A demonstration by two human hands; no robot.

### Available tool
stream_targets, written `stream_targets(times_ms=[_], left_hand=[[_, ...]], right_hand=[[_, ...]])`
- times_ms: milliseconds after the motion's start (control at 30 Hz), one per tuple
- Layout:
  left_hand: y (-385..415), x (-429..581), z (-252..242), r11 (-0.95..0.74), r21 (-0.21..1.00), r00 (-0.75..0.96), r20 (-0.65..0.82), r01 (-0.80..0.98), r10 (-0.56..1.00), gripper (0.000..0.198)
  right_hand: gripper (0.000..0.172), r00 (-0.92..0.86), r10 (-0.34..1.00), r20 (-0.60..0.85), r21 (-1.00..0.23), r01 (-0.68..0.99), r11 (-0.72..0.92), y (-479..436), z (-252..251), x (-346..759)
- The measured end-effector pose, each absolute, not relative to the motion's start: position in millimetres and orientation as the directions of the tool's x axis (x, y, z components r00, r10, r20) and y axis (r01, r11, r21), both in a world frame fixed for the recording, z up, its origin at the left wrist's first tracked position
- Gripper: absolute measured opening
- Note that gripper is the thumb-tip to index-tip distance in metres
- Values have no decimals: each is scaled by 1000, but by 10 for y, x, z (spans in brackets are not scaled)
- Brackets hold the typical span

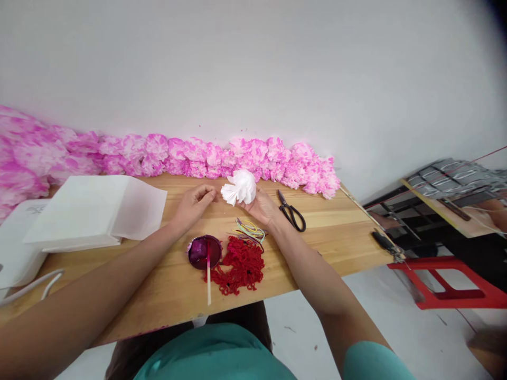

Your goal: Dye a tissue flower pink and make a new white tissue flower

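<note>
A white tissue paper flower (241, 188) with ruffled petals is held up over the table by my right hand (262, 207), whose fingers are behind and beneath it. Just left of the flower is my left hand (197, 200), its fingers curled together with thumb against them; whatever it may pinch is too small to make out. Below the hands lie colored wires or strings (249, 230), a heap of red yarn (241, 266), and a bowl of purple dye (198, 252) with a brush (208, 279) resting in it.
Black-handled scissors (292, 211) lie right of my right hand. A row of pink-white paper flowers (198, 158) lines the wall. White paper sheets (83, 208) rest over a white device (24, 269) at left. Pliers (386, 244) sit at the right edge, near a red stool (447, 282).
</note>
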State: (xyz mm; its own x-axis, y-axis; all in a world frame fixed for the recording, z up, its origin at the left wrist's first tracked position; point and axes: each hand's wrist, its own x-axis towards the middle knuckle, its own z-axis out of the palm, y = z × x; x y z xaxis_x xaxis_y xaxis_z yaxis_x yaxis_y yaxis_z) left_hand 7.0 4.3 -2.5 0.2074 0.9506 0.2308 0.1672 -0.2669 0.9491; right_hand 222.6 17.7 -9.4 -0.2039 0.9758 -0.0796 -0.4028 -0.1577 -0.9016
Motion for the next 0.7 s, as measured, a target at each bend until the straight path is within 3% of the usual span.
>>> stream_targets(times_ms=[133, 267, 467, 700], left_hand=[[24, 50, 4, -228, 969, 246, 200, 90, 948, 35], [-15, 39, 37, -167, 985, 367, 137, 51, 920, 38], [22, 84, -32, -119, 992, 462, 127, -47, 878, 32], [83, 92, -107, -74, 993, 429, 105, -88, 897, 31]], right_hand=[[36, -235, 972, -4, -963, -260, -67, 101, -61, 2157], [28, -257, 962, 92, -995, -55, 81, 24, 4, 2120], [16, -233, 947, 219, -953, 155, 259, 19, 57, 2133], [11, -182, 947, 265, -910, 279, 308, 0, 98, 2114]])
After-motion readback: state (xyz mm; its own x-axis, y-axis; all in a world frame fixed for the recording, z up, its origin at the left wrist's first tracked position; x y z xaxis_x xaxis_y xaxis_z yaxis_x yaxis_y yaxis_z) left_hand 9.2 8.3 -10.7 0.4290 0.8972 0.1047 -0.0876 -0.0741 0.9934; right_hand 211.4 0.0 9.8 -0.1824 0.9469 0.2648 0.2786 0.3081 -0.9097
